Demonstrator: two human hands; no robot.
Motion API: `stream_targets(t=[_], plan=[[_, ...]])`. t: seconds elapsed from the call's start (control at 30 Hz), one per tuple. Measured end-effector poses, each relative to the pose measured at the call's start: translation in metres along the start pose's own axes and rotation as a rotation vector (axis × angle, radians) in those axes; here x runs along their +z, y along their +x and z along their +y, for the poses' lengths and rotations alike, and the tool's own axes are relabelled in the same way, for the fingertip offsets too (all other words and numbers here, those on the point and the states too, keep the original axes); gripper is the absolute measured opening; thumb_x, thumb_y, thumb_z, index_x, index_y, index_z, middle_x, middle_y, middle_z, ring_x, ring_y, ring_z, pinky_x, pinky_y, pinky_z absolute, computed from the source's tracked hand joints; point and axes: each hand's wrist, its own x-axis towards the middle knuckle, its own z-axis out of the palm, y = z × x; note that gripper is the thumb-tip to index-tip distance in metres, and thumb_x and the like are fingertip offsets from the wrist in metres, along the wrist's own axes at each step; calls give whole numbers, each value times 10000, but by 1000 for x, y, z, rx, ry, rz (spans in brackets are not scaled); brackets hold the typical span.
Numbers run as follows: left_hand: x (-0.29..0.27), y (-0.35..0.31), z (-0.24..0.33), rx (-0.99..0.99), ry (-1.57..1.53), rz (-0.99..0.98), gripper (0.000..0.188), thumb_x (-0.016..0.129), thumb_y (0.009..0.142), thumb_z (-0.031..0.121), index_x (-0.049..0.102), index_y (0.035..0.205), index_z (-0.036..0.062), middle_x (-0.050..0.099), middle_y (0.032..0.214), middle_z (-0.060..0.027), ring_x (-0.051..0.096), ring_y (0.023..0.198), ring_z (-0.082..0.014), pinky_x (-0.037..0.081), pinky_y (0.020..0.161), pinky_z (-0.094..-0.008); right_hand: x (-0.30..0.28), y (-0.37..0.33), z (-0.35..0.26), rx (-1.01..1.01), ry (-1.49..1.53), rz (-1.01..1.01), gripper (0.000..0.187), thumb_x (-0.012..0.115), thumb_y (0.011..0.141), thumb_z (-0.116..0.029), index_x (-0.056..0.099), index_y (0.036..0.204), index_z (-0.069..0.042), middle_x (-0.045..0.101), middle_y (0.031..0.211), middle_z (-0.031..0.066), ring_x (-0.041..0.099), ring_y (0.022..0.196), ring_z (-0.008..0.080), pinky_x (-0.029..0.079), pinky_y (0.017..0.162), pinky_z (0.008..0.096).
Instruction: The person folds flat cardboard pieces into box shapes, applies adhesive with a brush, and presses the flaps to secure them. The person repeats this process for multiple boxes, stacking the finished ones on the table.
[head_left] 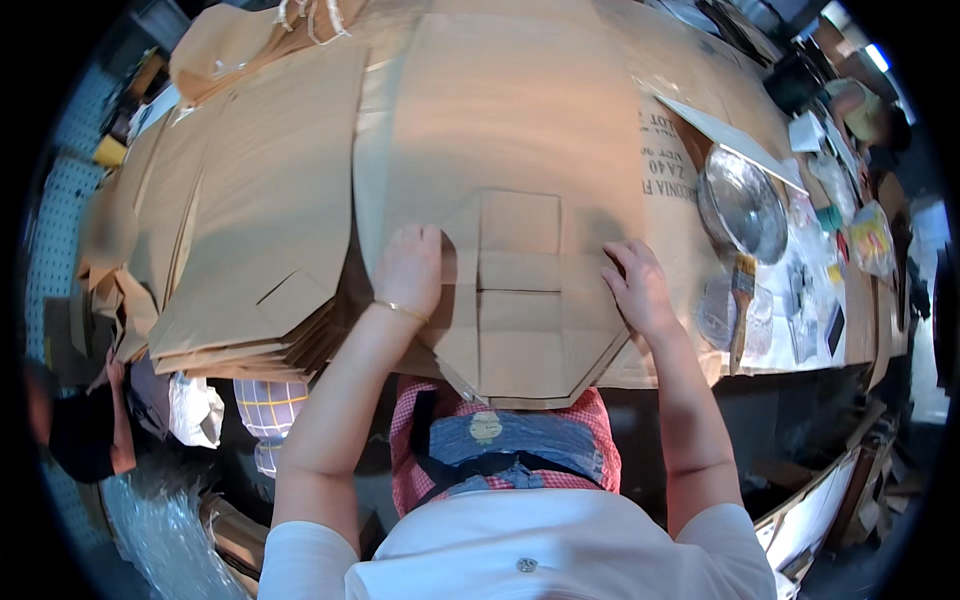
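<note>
A large brown paper bag (pixel 515 110) lies lengthwise before me, its near end folded into a creased bottom panel (pixel 520 340) with slanted corners. At the left side of this panel rests my left hand (pixel 408 268), closed, its fingers bent and pressed together against the paper; their undersides are hidden. My right hand (pixel 637 285) is at the panel's right side, fingers loosely curled and apart, with nothing seen in them. Left of the bag lies a stack of similar brown paper bags (pixel 270 220), their folded ends fanned toward me.
On the right are a metal bowl (pixel 742 205), a wooden-handled brush (pixel 742 310), a white board (pixel 730 140) and plastic packaging (pixel 870 240). White strings (pixel 315 18) lie at the far left. Another person's arm (pixel 120 420) shows at the left, below the table edge.
</note>
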Motion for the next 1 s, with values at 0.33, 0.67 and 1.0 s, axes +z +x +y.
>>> stream_targets(t=[0.33,0.67,1.0], plan=[[-12,56,-15,-169,-483,-694,235,749,678,177,648,809,10,669,805,-180,639,739,-325,513,694,-392,-13,44,-19,23,30,-345,265,723,707,-131,562,875,-5,572,818,110,589,775,270,480,695,372],[-15,-15,40,-21,401,-374,251,560,786,108,646,1005,22,615,1081,-164,550,1106,-334,460,927,-392,-11,-8,-28,-383,-279,-208,457,661,740,-191,585,1155,-17,610,1110,146,598,1024,302,494,863,407],[-5,-34,31,306,-276,-49,537,662,697,15,516,1212,-31,561,1186,-209,524,1120,-363,414,974,-448,12,-26,-45,-245,39,-171,578,689,790,-212,489,1303,-35,516,1306,191,491,1209,344,388,1023,432]])
